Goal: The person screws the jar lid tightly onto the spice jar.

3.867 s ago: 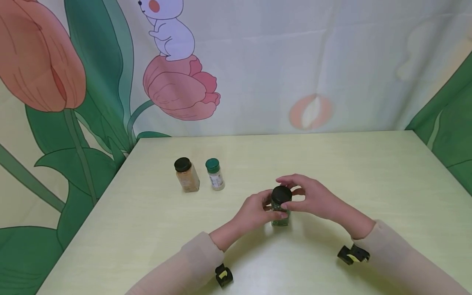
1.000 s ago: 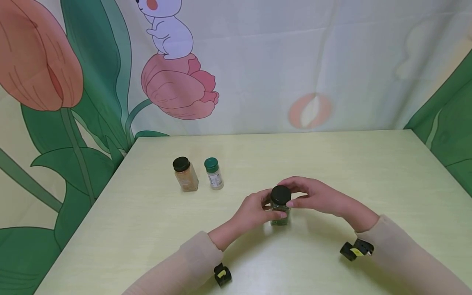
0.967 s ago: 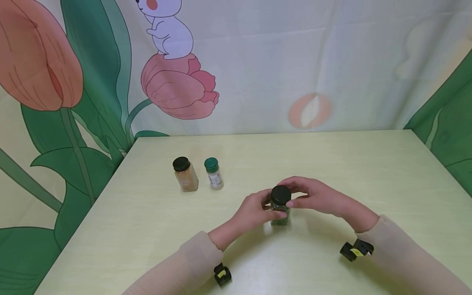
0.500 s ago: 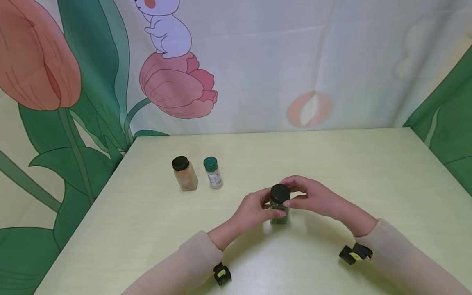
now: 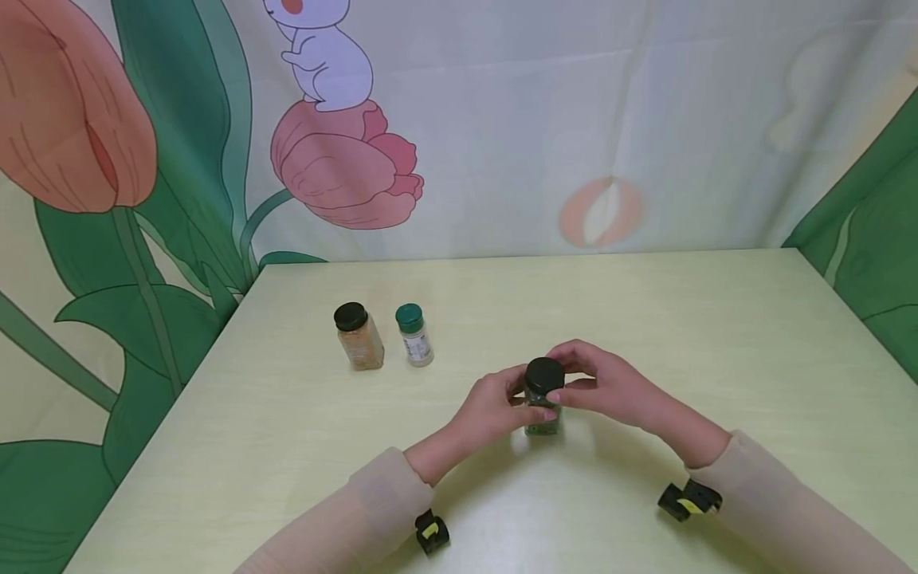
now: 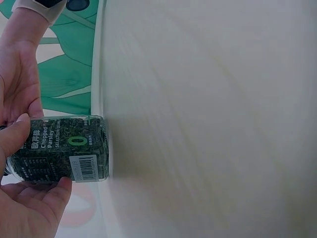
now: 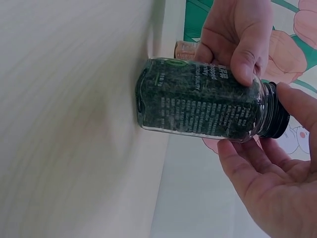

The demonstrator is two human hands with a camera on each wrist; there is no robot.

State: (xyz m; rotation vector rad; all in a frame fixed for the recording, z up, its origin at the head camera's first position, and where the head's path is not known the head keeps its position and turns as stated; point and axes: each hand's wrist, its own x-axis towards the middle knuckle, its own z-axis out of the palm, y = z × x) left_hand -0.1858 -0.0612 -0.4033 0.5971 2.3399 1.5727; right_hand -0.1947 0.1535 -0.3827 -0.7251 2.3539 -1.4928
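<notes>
A clear glass jar of chopped parsley (image 5: 543,427) stands upright on the table between both hands. Its black lid (image 5: 545,375) is on top. My left hand (image 5: 491,410) grips the jar's body, thumb across the near side and fingers behind. My right hand (image 5: 610,389) holds the lid from the right, its thumb at the front edge and its fingers on the far side. The right wrist view shows the right thumb pressing the black lid (image 7: 278,113), with the fingers under the neck. Label print and a barcode (image 6: 85,168) face the left wrist camera.
Farther left on the pale table (image 5: 287,446) stand a black-lidded jar (image 5: 362,344) of tan contents and a smaller green-capped shaker (image 5: 417,343). A printed curtain (image 5: 495,135) hangs behind the table's far edge.
The right thumb has shifted from the lid's right side onto its front, and the right wrist has dropped slightly. The left hand and the jar stay in place.
</notes>
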